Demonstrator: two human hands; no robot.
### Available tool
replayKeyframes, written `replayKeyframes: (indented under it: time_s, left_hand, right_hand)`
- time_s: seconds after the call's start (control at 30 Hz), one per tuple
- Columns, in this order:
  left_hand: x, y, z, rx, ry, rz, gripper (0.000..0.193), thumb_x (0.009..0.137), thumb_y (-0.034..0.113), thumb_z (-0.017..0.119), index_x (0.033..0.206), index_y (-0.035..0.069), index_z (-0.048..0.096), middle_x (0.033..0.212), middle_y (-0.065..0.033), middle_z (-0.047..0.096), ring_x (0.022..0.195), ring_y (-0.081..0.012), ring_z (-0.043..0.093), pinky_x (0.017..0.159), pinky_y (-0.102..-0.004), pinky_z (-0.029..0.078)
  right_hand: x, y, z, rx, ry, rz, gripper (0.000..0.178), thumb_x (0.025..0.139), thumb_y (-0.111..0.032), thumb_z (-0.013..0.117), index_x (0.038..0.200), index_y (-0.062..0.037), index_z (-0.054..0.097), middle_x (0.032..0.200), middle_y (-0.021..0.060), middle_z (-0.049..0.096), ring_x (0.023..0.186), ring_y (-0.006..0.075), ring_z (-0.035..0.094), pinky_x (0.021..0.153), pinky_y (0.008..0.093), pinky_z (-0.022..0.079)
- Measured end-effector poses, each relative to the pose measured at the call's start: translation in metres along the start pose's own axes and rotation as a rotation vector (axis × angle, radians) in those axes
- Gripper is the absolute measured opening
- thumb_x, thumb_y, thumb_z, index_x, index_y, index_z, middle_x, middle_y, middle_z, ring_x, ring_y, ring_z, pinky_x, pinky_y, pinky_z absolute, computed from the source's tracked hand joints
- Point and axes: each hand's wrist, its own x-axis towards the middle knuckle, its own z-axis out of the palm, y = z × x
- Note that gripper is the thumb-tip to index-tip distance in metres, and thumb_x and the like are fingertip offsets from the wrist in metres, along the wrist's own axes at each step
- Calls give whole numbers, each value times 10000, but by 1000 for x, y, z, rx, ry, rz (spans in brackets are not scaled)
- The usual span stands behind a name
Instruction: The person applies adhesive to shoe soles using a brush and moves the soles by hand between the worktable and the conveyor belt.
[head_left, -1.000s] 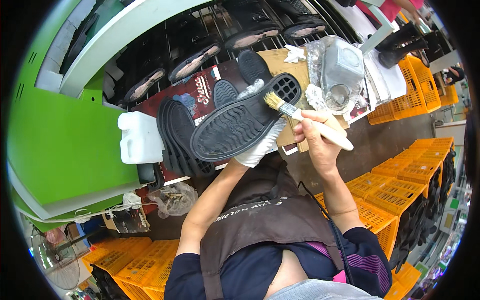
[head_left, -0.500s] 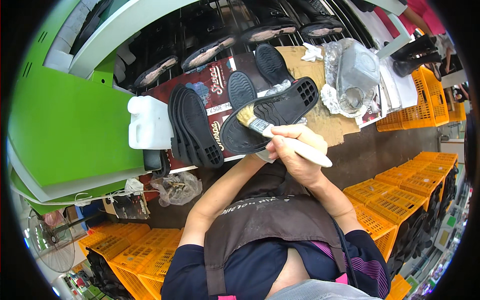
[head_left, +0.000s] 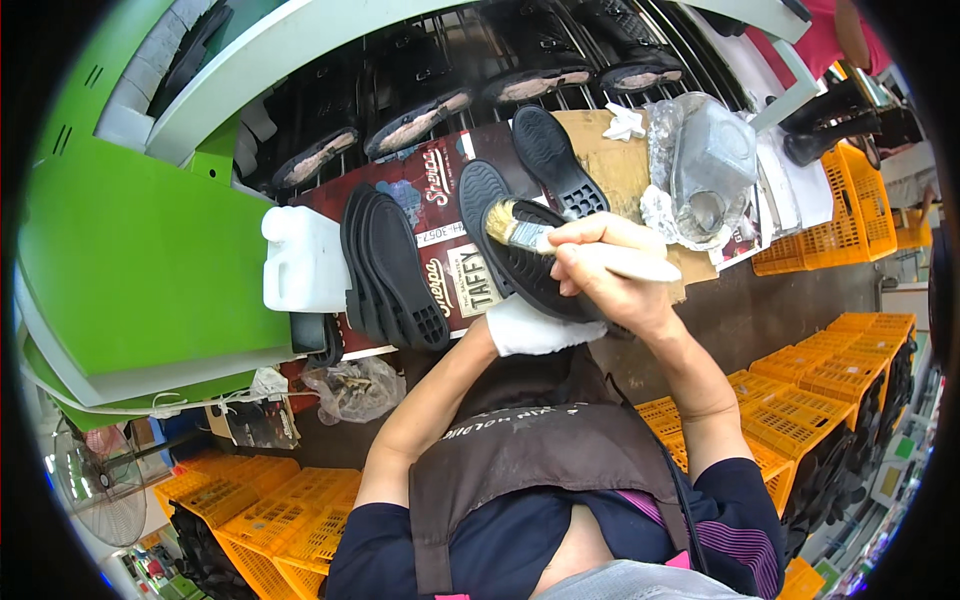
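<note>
My right hand (head_left: 622,290) is closed around a paintbrush (head_left: 640,262) with a white handle and pale bristles. The bristles touch the inside of a black shoe sole (head_left: 548,285) near its rim. Under that sole is my left hand (head_left: 488,336), mostly covered by a white cloth (head_left: 545,328); it holds the tilted sole from below, fingers hidden. Just beyond lies another black sole (head_left: 478,187), partly covered by the held one. A further sole (head_left: 548,145) rests farther back. To the left, several soles (head_left: 395,262) lean together in a row.
A white plastic jug (head_left: 305,260) stands left, beside a green machine (head_left: 150,270). At right sits a clear plastic container (head_left: 712,150) on cardboard (head_left: 600,145). Black boots (head_left: 420,100) lie on a rack behind. Orange crates (head_left: 800,390) stand at both sides.
The held sole has turned and come toward me, showing more of the white cloth. The brush has moved slightly right with my right hand, its bristles still on the sole.
</note>
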Motion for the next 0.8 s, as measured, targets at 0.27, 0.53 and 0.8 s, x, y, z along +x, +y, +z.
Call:
replayKeyframes:
  time_s: [0.27, 0.53, 0.8]
  left_hand:
    - [-30, 5, -32, -210, -124, -296, 656, 791, 234, 756, 1306, -17, 437, 1074, -46, 583, 941, -118, 506, 839, -281, 458]
    - [-42, -4, -31, -718, -38, -61, 666, 959, 546, 374, 1338, 1, 426, 1226, -88, 561, 1119, -172, 543, 947, -301, 434]
    - [-37, -13, -29, -1178, 268, -118, 673, 983, 559, 214, 1323, 30, 456, 1231, -119, 579, 1077, -192, 593, 925, -322, 486]
  right_hand:
    - [22, 9, -27, 37, -50, 217, 164, 891, -78, 604, 892, 70, 674, 793, 80, 652, 578, 83, 609, 510, 204, 501]
    - [9, 10, -21, 66, -78, 238, 152, 884, -62, 596, 900, 69, 672, 789, 78, 649, 575, 82, 605, 519, 209, 497]
    - [-11, 2, -4, 69, -133, 230, 130, 855, -32, 613, 897, 79, 665, 798, 84, 657, 581, 93, 609, 522, 226, 486]
